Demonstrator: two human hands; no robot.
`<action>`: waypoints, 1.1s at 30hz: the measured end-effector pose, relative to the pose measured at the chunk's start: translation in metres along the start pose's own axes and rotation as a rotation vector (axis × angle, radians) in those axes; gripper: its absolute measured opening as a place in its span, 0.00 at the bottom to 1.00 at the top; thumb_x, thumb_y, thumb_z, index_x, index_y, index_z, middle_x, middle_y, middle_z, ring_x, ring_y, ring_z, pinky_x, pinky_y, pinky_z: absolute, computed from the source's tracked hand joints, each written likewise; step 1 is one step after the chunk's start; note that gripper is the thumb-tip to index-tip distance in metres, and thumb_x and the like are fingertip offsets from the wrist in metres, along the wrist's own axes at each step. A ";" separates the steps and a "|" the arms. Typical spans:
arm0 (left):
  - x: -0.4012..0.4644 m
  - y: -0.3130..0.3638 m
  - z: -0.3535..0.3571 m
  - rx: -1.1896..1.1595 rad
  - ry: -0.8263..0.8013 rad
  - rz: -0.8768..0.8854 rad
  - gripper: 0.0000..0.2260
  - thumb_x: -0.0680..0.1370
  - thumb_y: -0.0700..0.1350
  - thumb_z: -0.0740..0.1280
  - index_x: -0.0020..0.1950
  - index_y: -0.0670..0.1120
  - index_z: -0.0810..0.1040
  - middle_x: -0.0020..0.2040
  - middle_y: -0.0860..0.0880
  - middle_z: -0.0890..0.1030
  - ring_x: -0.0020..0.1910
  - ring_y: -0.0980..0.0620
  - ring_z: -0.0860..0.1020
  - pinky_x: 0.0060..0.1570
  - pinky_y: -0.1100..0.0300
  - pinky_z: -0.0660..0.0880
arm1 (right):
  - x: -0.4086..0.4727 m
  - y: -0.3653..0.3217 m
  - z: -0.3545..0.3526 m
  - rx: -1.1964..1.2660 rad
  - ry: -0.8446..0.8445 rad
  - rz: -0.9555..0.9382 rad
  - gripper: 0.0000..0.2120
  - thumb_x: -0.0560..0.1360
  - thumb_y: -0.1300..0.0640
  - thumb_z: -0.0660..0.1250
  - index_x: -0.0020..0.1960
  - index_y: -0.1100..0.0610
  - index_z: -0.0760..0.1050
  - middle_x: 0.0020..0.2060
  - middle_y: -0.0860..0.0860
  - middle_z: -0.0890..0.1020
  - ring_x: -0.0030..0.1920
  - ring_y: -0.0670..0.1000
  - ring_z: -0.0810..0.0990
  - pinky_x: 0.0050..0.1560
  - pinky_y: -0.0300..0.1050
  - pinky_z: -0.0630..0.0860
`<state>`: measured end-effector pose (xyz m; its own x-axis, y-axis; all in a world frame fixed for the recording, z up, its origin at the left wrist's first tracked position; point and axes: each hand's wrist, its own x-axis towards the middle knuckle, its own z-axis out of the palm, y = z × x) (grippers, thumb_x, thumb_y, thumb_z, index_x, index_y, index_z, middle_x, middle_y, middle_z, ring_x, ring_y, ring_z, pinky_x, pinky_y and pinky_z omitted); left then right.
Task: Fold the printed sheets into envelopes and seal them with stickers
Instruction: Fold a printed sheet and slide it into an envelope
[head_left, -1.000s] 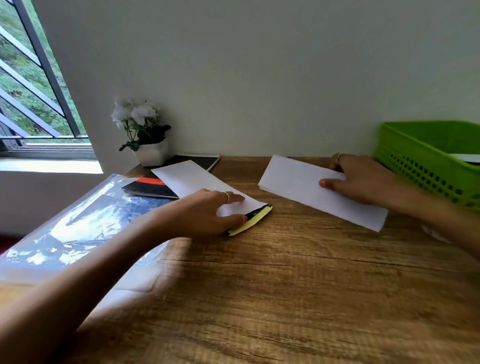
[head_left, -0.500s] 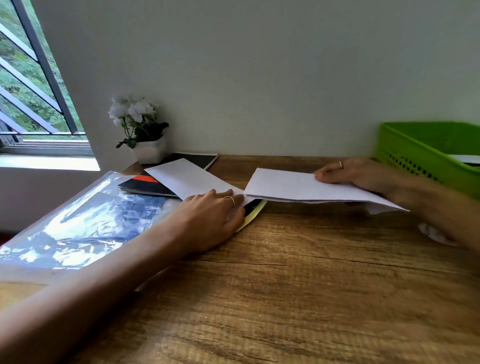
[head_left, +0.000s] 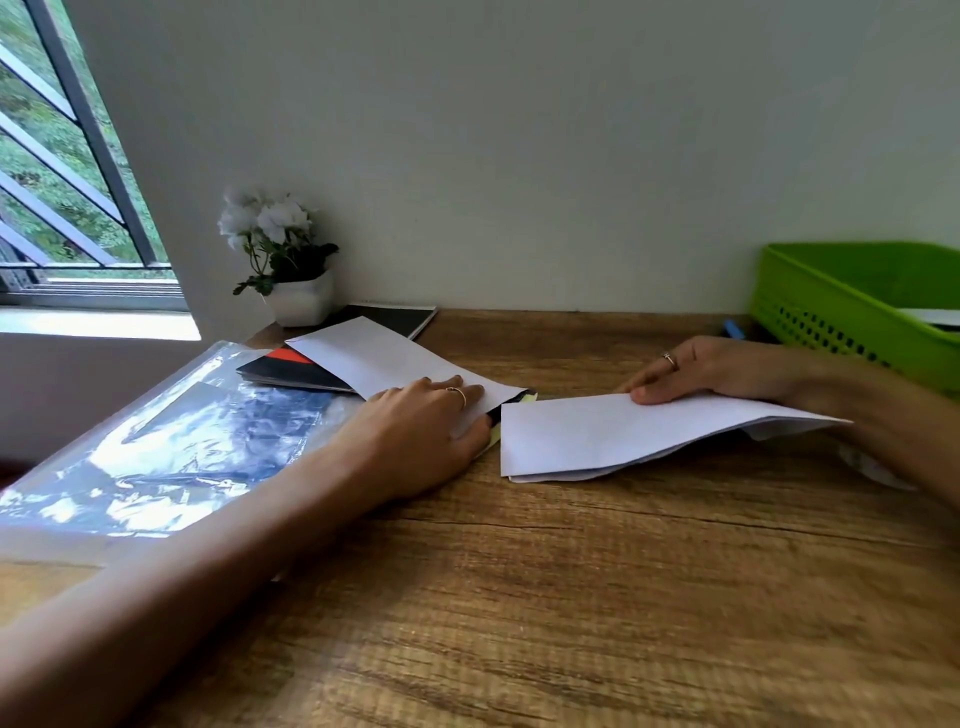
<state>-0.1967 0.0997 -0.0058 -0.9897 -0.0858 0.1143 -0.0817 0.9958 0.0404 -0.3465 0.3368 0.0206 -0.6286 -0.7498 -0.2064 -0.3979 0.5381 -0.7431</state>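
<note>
Lowered now, the folded white sheet (head_left: 613, 434), with its near edge down on the wooden desk (head_left: 519, 597) and its far right end a bit raised. Pinched at its far edge by the right hand (head_left: 696, 366), thumb on top, other fingers under the paper. Pressed flat by the left hand (head_left: 415, 431), a white envelope (head_left: 384, 358), fingers straight on it. Under that envelope, a black and yellow pad (head_left: 511, 402) and a black and red book (head_left: 296, 366). Just left of these, a shiny plastic folder (head_left: 156, 452). Far left by the wall, a white pot of white flowers (head_left: 291, 260). Far right, a green basket (head_left: 852, 306), with a small blue thing (head_left: 733, 329) beside it.
</note>
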 end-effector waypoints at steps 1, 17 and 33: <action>-0.001 0.001 -0.001 -0.001 -0.002 0.000 0.23 0.80 0.58 0.52 0.73 0.52 0.63 0.74 0.51 0.64 0.69 0.48 0.68 0.66 0.51 0.66 | 0.000 -0.001 0.000 -0.003 -0.003 0.004 0.09 0.69 0.52 0.67 0.47 0.49 0.83 0.46 0.42 0.85 0.42 0.40 0.81 0.43 0.27 0.74; -0.002 0.000 0.002 -0.066 0.012 0.002 0.23 0.80 0.59 0.48 0.74 0.54 0.61 0.75 0.54 0.61 0.72 0.52 0.63 0.68 0.49 0.61 | 0.004 -0.007 0.007 0.005 0.127 0.118 0.07 0.74 0.57 0.68 0.50 0.54 0.82 0.47 0.47 0.84 0.46 0.47 0.79 0.48 0.36 0.72; 0.002 -0.002 0.007 -0.213 -0.057 0.134 0.21 0.81 0.55 0.48 0.75 0.56 0.59 0.76 0.56 0.57 0.74 0.58 0.54 0.72 0.58 0.52 | 0.009 -0.041 0.073 -0.121 0.469 -0.031 0.06 0.75 0.48 0.66 0.49 0.50 0.75 0.40 0.43 0.73 0.40 0.43 0.72 0.33 0.39 0.64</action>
<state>-0.1991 0.0977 -0.0122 -0.9955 0.0542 0.0771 0.0711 0.9688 0.2373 -0.2872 0.2800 0.0024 -0.8376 -0.5268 0.1448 -0.4788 0.5802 -0.6589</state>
